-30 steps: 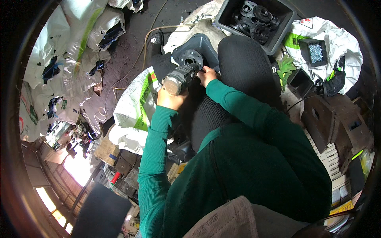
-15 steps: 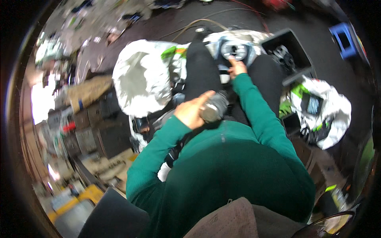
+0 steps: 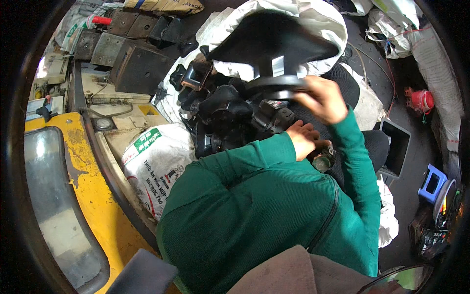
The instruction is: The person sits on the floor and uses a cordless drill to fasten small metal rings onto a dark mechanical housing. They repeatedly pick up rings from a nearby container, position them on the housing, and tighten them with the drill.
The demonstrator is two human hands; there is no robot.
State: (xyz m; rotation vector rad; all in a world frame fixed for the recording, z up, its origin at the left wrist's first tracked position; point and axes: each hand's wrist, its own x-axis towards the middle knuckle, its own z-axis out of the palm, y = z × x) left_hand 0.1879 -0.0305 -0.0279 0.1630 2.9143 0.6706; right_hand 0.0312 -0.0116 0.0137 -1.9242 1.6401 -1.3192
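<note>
My right hand (image 3: 327, 100) grips the round rim of a large black flared part (image 3: 279, 39), which is raised over a heap of dark parts and is smeared by motion. Its wide curved side faces up and away. My left hand (image 3: 302, 139) is closed near my lap, with curled fingers against a short metal cylinder (image 3: 323, 160) with a glassy round end. Part of that cylinder is hidden by the hand and thigh. Beyond the left forearm lies the heap of black moulded parts (image 3: 223, 105). A grey boxy part (image 3: 274, 116) lies by the left fingers.
White sacks (image 3: 159, 161) lie at left; another white bag (image 3: 328, 19) stands behind the black part. A yellow panel (image 3: 90, 176) and dark metal blocks (image 3: 142, 68) are at far left. To the right are a black bin (image 3: 395, 147) and a blue plastic frame (image 3: 432, 183).
My view has swung left. My right hand has left the round part between my legs and now lifts the black flared part. My left hand stays near my lap with the cylinder.
</note>
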